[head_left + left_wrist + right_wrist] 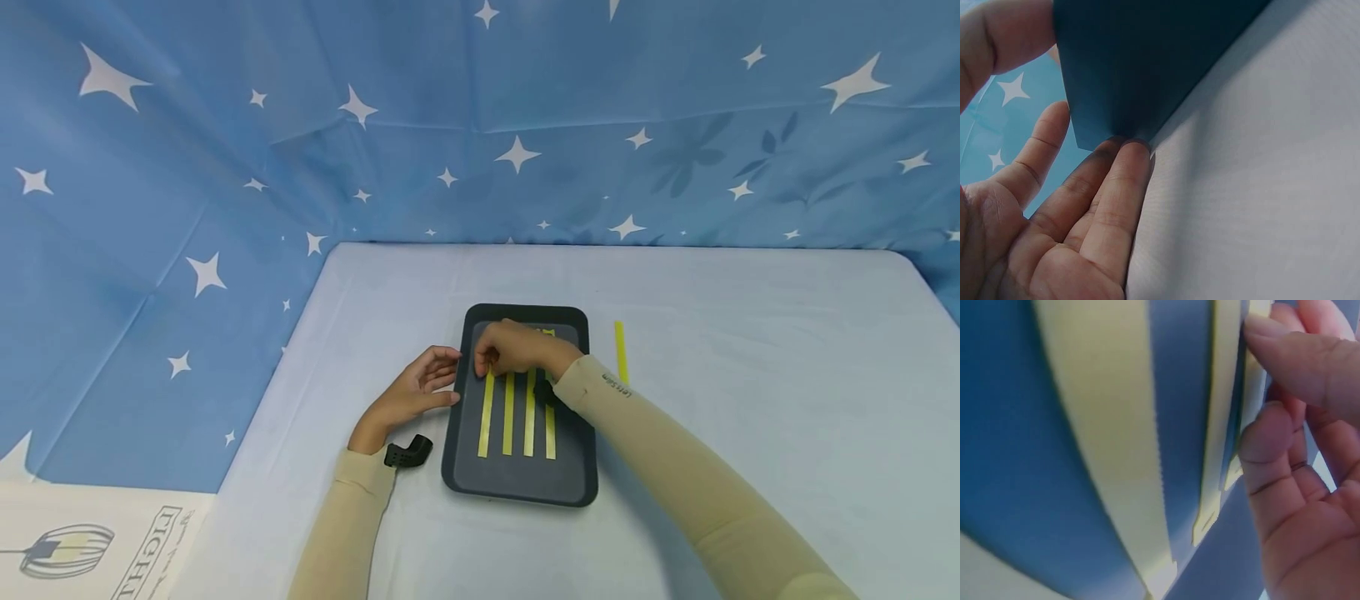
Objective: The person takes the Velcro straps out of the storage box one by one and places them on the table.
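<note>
A dark grey rectangular tray [468,475] lies on the table, with several yellow strips of tape running lengthwise across its floor. My right hand [513,346] is over the tray's upper part, thumb and fingers pinching the upper end of the leftmost yellow strip [486,417]. In the right wrist view the thumb [1310,362] lies against a strip; the fingertips behind it are partly hidden. Left of the tray, my left hand [420,387] has its fingers spread and touching the outer wall. The left wrist view shows its fingertips [1135,153] against the tray's underside [1129,81].
Another yellow strip [622,350] lies on the white tablecloth [750,350], right of the tray. Blue star-patterned cloth [420,125] hangs behind and to the left. A printed cream cloth [90,542] is at the lower left. Black wrist devices [408,452] are worn on both arms.
</note>
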Motion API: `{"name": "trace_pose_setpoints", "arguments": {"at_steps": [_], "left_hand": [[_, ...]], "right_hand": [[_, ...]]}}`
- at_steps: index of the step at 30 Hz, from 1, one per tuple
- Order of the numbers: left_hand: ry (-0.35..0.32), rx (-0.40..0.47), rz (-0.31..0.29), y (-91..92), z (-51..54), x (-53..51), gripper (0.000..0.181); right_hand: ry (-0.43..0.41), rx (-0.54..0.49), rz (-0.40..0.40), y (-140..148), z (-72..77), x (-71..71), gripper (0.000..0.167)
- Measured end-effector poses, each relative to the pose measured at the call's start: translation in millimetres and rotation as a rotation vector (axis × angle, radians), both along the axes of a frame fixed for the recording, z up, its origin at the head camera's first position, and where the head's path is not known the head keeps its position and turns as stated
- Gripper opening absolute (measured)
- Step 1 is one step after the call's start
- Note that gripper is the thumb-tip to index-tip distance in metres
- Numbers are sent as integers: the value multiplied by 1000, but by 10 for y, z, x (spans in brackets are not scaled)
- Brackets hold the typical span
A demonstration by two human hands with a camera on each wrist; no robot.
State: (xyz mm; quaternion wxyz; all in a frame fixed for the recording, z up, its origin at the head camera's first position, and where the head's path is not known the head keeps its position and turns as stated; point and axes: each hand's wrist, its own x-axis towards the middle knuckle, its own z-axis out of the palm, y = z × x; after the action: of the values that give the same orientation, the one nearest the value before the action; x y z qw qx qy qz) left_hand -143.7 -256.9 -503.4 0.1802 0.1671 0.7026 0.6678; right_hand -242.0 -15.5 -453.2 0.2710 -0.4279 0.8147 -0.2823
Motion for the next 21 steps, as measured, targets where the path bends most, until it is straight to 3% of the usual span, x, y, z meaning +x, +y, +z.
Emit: {"name": "trace_pose_setpoints", "arguments": {"at_steps": [11,21], "left_hand": [[4,13,-10,7,-2,-6,68],[2,14,3,2,-13,-5,69]], "right_hand": [[7,-36,41,8,-7,9,24],[83,-110,22,149,118,-27,19]]}}
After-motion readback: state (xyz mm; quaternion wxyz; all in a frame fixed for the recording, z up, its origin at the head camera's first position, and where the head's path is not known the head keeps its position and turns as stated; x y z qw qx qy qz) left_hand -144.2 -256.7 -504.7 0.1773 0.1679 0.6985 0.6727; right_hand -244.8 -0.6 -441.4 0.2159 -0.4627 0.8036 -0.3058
